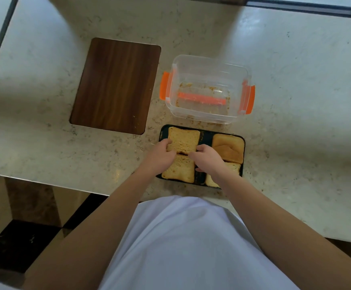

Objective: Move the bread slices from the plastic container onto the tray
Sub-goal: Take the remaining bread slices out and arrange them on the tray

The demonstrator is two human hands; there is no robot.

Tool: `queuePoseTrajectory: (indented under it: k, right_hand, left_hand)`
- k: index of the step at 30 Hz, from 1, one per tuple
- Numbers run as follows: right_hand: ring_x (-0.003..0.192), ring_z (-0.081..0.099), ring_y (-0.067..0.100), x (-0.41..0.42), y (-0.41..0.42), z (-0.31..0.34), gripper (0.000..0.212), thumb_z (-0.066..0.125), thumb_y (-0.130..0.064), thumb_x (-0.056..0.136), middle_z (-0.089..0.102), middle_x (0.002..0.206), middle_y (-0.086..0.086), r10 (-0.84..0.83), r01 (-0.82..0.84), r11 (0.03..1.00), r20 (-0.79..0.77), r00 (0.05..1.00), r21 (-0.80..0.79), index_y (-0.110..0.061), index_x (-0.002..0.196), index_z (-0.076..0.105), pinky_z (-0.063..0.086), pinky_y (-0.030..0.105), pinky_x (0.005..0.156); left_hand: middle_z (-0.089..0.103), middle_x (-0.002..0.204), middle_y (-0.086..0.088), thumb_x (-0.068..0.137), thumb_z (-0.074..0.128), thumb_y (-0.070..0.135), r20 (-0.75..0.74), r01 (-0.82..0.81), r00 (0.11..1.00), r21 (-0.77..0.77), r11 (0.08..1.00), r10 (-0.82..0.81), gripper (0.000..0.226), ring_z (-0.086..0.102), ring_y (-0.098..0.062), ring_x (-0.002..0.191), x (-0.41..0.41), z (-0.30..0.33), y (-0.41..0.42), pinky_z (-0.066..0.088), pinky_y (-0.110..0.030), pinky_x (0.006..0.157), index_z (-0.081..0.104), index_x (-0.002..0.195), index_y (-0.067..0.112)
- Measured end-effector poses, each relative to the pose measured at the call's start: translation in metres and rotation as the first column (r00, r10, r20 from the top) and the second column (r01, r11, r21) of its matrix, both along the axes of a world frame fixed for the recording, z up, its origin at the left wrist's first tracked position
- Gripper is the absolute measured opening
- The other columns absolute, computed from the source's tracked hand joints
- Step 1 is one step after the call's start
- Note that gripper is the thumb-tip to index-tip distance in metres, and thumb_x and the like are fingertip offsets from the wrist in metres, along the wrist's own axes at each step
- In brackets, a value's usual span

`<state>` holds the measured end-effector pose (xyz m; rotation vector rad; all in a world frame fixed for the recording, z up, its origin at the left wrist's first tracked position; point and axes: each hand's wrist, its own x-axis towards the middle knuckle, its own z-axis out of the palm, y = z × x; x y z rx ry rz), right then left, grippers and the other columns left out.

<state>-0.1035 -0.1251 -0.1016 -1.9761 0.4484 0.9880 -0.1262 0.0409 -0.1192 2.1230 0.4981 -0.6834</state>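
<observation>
1. Marble-look pale stone counter (274,143) carries everything, a dark wooden board (116,84) lying off to the left.
2. Clear plastic container with orange clips (208,88) sits just beyond the tray, holding only crumbs.
3. Black rectangular tray (206,137) holds four toasted bread slices.
4. Far-left bread slice (184,141) lies just ahead of both hands: left hand (160,158) pinches its left edge, right hand (208,158) its near-right corner, fingers closed on it.

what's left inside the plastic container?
No bread slices: the plastic container shows only crumbs and an orange strip seen through its clear floor. Nothing covers the inside.
</observation>
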Motion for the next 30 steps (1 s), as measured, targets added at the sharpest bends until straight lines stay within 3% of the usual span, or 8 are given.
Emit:
queuePoseTrajectory:
  k: [8, 12, 15, 17, 19, 22, 27, 30]
  right_hand:
    - [0.089, 0.059, 0.012, 0.004, 0.013, -0.004, 0.065, 0.060, -0.030, 0.088, 0.059, 0.100, -0.003, 0.004, -0.003, 1.000, -0.025, 1.000, 0.018, -0.013, 0.148, 0.040, 0.059, 0.043, 0.089]
    - [0.087, 0.060, 0.011, 0.006, 0.013, -0.005, 0.066, 0.060, -0.031, 0.089, 0.059, 0.099, -0.003, -0.011, 0.012, 0.999, -0.035, 0.999, 0.034, -0.013, 0.149, 0.038, 0.060, 0.040, 0.086]
    - [0.093, 0.061, 0.013, 0.002, 0.000, -0.003, 0.065, 0.060, -0.032, 0.091, 0.059, 0.102, -0.006, -0.042, 0.042, 0.998, -0.009, 0.999, 0.048, -0.014, 0.149, 0.037, 0.059, 0.040, 0.087]
    - [0.112, 0.058, 0.020, 0.000, -0.019, -0.002, 0.064, 0.061, -0.030, 0.092, 0.060, 0.127, 0.000, -0.077, 0.076, 0.997, 0.074, 0.994, 0.015, -0.014, 0.149, 0.036, 0.053, 0.039, 0.093]
    - [0.119, 0.054, 0.022, -0.003, -0.043, -0.001, 0.060, 0.059, -0.027, 0.092, 0.054, 0.141, 0.007, -0.108, 0.120, 0.991, 0.174, 0.979, -0.060, -0.011, 0.147, 0.039, 0.048, 0.036, 0.091]
    - [0.117, 0.055, 0.024, -0.004, -0.078, 0.000, 0.054, 0.056, -0.020, 0.091, 0.054, 0.139, 0.012, -0.144, 0.187, 0.971, 0.261, 0.954, -0.147, -0.009, 0.143, 0.044, 0.047, 0.037, 0.092]
    - [0.117, 0.055, 0.027, -0.003, -0.105, 0.002, 0.058, 0.058, -0.022, 0.089, 0.055, 0.137, 0.013, -0.181, 0.237, 0.954, 0.277, 0.944, -0.182, -0.007, 0.143, 0.045, 0.048, 0.040, 0.092]
    - [0.110, 0.057, 0.026, -0.003, -0.108, 0.002, 0.056, 0.059, -0.022, 0.087, 0.059, 0.131, 0.013, -0.192, 0.246, 0.954, 0.278, 0.941, -0.173, -0.006, 0.140, 0.048, 0.047, 0.037, 0.084]
  left_hand:
    - [0.053, 0.125, 0.001, 0.095, 0.048, 0.025, -0.032, 0.012, 0.999, 0.023, 1.000, -0.011, 0.049, 0.046, 0.005, 0.065, 0.004, 0.001, 0.013, 0.033, -0.016, 0.053, 0.044, 0.144, 0.021]
    - [0.052, 0.140, -0.006, 0.095, 0.048, 0.026, -0.044, 0.039, 0.998, 0.022, 0.999, -0.038, 0.050, 0.056, -0.010, 0.100, 0.006, 0.005, 0.015, 0.038, -0.024, 0.070, 0.044, 0.144, 0.020]
    - [0.056, 0.137, -0.009, 0.094, 0.047, 0.028, -0.014, 0.103, 0.995, 0.117, 0.988, -0.102, 0.052, 0.056, -0.006, 0.084, 0.006, 0.013, 0.015, 0.044, -0.030, 0.073, 0.042, 0.145, 0.017]
    - [0.054, 0.139, -0.009, 0.093, 0.049, 0.029, 0.061, 0.132, 0.987, 0.185, 0.974, -0.146, 0.052, 0.057, -0.015, 0.096, 0.007, 0.021, 0.007, 0.048, -0.036, 0.085, 0.044, 0.143, 0.017]
    - [0.054, 0.138, -0.007, 0.093, 0.050, 0.029, 0.110, 0.121, 0.984, 0.153, 0.981, -0.139, 0.049, 0.057, -0.016, 0.097, 0.010, 0.030, -0.008, 0.051, -0.041, 0.089, 0.047, 0.141, 0.019]
    - [0.053, 0.136, -0.006, 0.093, 0.051, 0.030, 0.128, 0.198, 0.970, 0.092, 0.976, -0.209, 0.048, 0.056, -0.014, 0.097, 0.016, 0.037, -0.037, 0.052, -0.041, 0.089, 0.048, 0.140, 0.019]
    - [0.057, 0.129, -0.006, 0.094, 0.049, 0.032, 0.093, 0.329, 0.938, 0.066, 0.942, -0.334, 0.049, 0.061, -0.019, 0.092, 0.028, 0.035, -0.078, 0.055, -0.044, 0.085, 0.048, 0.141, 0.018]
    - [0.059, 0.106, -0.004, 0.094, 0.048, 0.032, 0.064, 0.355, 0.932, 0.059, 0.933, -0.358, 0.048, 0.058, -0.018, 0.082, 0.033, 0.029, -0.097, 0.056, -0.045, 0.082, 0.049, 0.139, 0.016]
